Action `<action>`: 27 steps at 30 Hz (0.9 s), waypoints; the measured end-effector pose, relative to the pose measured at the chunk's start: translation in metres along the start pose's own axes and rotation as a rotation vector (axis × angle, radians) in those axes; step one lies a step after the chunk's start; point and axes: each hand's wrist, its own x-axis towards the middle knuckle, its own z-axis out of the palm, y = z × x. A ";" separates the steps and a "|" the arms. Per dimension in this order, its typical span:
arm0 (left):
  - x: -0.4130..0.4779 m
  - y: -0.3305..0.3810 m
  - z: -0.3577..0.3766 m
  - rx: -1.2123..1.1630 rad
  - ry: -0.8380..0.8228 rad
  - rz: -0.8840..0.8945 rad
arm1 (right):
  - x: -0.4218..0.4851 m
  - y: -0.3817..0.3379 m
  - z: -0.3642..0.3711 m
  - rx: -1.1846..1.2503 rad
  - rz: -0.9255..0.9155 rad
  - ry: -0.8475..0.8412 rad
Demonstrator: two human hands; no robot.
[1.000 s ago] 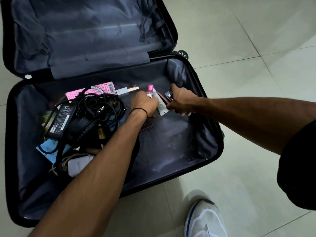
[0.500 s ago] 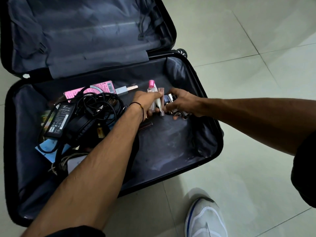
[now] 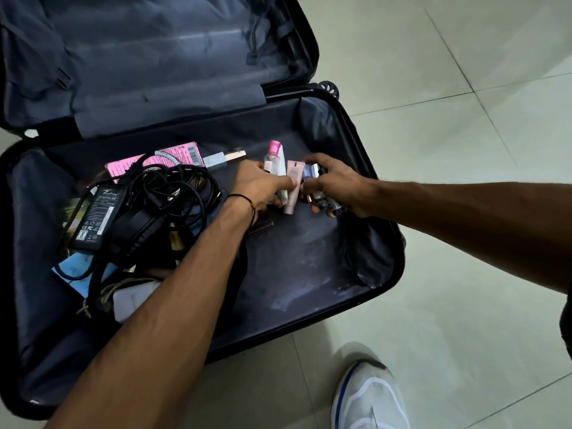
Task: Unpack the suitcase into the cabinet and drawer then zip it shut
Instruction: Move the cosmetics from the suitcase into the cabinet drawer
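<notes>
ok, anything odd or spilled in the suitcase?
No spill visible. The suitcase liner shows pale scuffs or dust. Black cables lie tangled over the power adapter. Nothing looks damaged.

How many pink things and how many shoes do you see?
Pink things: 3, the box, the bottle cap and the tube.
Shoes: 1.
Total: 4.

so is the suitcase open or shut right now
Open. The suitcase lies flat on the floor, lid folded back, with cables and a power adapter exposed inside the near half.
</notes>
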 end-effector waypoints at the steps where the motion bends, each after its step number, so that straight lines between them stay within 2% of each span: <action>1: 0.002 0.000 0.001 0.018 0.052 0.007 | 0.001 0.000 0.000 0.016 -0.002 0.016; 4: 0.006 -0.001 0.002 0.017 0.119 -0.009 | 0.005 -0.001 0.001 0.065 -0.001 0.040; 15: 0.010 0.003 -0.002 -0.069 0.125 -0.046 | 0.008 0.000 -0.001 0.212 0.018 0.055; 22: 0.009 0.005 -0.023 -0.208 0.164 -0.077 | 0.014 -0.002 0.013 0.131 -0.060 0.185; 27: -0.026 0.018 -0.037 -0.221 0.197 -0.117 | -0.001 -0.025 0.019 0.186 -0.045 0.185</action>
